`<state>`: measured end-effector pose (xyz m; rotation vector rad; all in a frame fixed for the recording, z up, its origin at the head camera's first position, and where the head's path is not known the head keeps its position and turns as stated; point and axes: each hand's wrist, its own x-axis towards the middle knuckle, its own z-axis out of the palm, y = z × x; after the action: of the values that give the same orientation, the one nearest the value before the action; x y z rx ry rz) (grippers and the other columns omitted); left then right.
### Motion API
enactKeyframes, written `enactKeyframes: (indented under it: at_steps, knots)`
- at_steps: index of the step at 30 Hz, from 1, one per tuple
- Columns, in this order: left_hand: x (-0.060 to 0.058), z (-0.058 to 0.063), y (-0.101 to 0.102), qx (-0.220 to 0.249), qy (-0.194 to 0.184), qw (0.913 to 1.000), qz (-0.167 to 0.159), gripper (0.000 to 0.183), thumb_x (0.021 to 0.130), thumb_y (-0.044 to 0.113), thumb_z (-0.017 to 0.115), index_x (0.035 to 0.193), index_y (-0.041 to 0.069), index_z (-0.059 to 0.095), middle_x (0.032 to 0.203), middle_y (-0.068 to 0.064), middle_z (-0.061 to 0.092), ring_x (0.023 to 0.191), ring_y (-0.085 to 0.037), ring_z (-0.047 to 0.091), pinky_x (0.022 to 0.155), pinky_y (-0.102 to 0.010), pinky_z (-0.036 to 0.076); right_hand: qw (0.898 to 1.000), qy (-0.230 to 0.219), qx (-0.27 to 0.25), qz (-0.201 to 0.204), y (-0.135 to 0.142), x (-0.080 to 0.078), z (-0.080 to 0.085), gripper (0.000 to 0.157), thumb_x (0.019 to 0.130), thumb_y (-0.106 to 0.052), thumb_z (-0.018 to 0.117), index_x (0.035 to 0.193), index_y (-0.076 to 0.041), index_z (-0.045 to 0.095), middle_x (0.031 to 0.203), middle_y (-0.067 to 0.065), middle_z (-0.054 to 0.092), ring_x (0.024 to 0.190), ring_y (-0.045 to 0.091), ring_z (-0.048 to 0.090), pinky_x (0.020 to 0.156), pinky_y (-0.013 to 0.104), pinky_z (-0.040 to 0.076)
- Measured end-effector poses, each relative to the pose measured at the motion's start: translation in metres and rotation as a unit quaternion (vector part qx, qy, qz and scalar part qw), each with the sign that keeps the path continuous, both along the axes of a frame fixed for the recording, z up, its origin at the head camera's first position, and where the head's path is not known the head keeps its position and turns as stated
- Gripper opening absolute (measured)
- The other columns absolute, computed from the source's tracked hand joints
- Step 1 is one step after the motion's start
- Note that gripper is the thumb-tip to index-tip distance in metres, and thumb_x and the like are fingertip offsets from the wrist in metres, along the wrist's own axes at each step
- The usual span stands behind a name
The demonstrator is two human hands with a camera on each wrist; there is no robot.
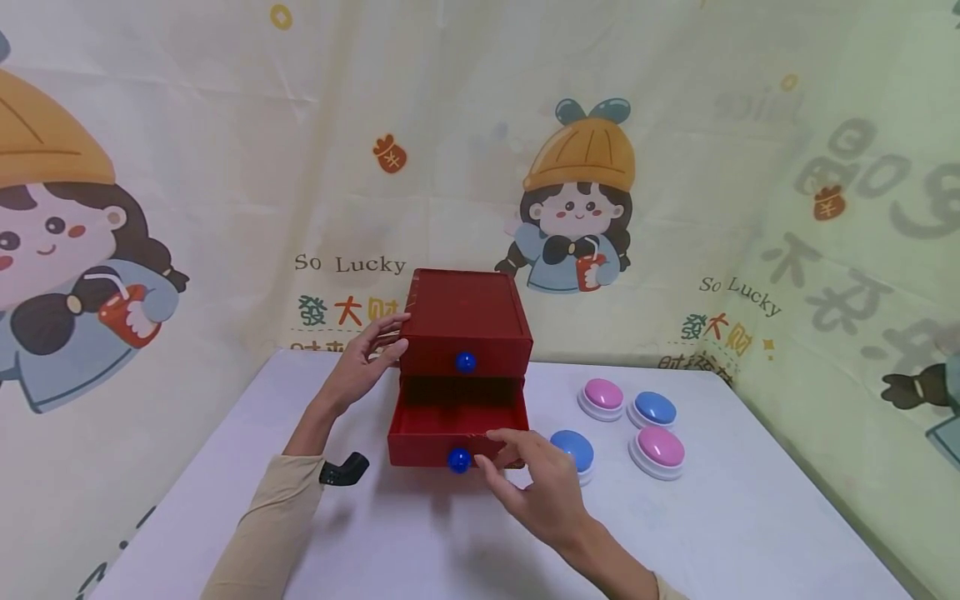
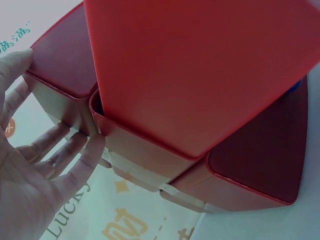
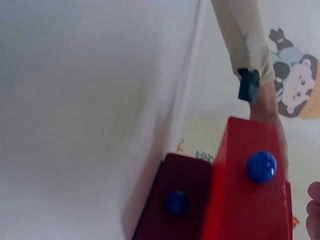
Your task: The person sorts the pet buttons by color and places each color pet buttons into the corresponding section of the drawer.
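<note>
A red drawer cabinet [image 1: 468, 300] with blue knobs stands on the white table. One drawer [image 1: 431, 450] is pulled out, its visible interior bare; the drawer above it is closed. In the right wrist view, a closed drawer [image 3: 165, 220] lies below the pulled-out one. My left hand [image 1: 360, 362] rests on the cabinet's left side, its fingers extended; the left wrist view shows the fingertips [image 2: 92, 145] at that side. My right hand [image 1: 543, 483] hovers by the pulled-out drawer's front, right of its blue knob [image 1: 459, 460], thumb and fingers apart, gripping nothing. Only its fingertips [image 3: 314, 200] show in the right wrist view.
Right of the cabinet stand two pink push buttons [image 1: 603, 394] [image 1: 661, 447] and two blue ones [image 1: 655, 408] [image 1: 572, 450], all on white bases. My right hand partly covers the nearest blue one. A printed curtain [image 1: 450, 200] hangs behind the table [image 1: 360, 550].
</note>
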<state>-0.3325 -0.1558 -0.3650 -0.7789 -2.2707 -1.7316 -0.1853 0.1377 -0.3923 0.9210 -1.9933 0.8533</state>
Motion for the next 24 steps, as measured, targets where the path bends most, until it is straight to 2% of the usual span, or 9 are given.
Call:
enactKeyframes:
  at_steps: [2,7,11,16,20,24]
  knots:
    - [0.0,0.0,0.0,-0.001,0.0,1.0,0.001,0.051,0.104,0.029,0.061,0.153,0.026,0.046,0.153,-0.005,0.05,0.135,-0.03,0.051,0.09,-0.027,0.057,1.0,0.02,-0.007,-0.003,0.005,-0.001,0.002,0.044,0.081,-0.01,0.087,0.12,-0.006,0.067,0.084,0.0,0.071,0.072,0.009,0.068,0.069,0.02,0.059]
    - [0.0,0.0,0.0,-0.001,0.001,1.0,0.002,0.051,0.104,0.028,0.061,0.152,0.025,0.047,0.152,-0.006,0.05,0.135,-0.03,0.052,0.09,-0.027,0.057,0.998,0.048,-0.013,-0.043,0.018,-0.005,0.007,0.052,0.071,-0.002,0.089,0.118,-0.005,0.067,0.085,0.002,0.073,0.07,0.01,0.069,0.068,0.023,0.06]
    - [0.001,0.001,0.001,0.002,0.003,1.0,0.0,0.05,0.104,0.028,0.061,0.152,0.024,0.047,0.152,-0.007,0.05,0.134,-0.031,0.052,0.089,-0.026,0.057,0.996,0.046,-0.021,-0.072,0.029,-0.009,0.007,0.053,0.069,0.0,0.089,0.117,-0.005,0.068,0.083,0.002,0.073,0.071,0.012,0.07,0.067,0.025,0.06]
    - [0.0,0.0,0.001,0.002,0.007,1.0,-0.001,0.051,0.104,0.027,0.06,0.153,0.023,0.046,0.153,-0.008,0.049,0.135,-0.032,0.052,0.089,-0.026,0.057,0.995,0.036,-0.032,-0.093,0.043,-0.015,0.005,0.044,0.072,-0.002,0.086,0.114,-0.004,0.069,0.08,0.003,0.072,0.067,0.016,0.069,0.066,0.026,0.061]
    - [-0.001,-0.001,0.0,0.002,0.009,1.0,-0.001,0.05,0.105,0.027,0.059,0.153,0.023,0.046,0.153,-0.008,0.049,0.134,-0.032,0.052,0.089,-0.026,0.057,0.993,0.04,-0.031,-0.109,0.053,-0.021,0.002,0.042,0.073,-0.003,0.085,0.113,-0.004,0.07,0.08,0.002,0.073,0.066,0.014,0.068,0.064,0.025,0.06]
    - [-0.001,-0.001,0.0,0.008,0.005,1.0,-0.001,0.049,0.105,0.029,0.058,0.152,0.023,0.047,0.152,-0.007,0.05,0.133,-0.032,0.053,0.089,-0.026,0.057,0.992,0.023,-0.032,-0.116,0.063,-0.026,-0.004,0.04,0.074,-0.001,0.086,0.111,-0.005,0.071,0.081,0.001,0.074,0.067,0.009,0.067,0.062,0.026,0.059]
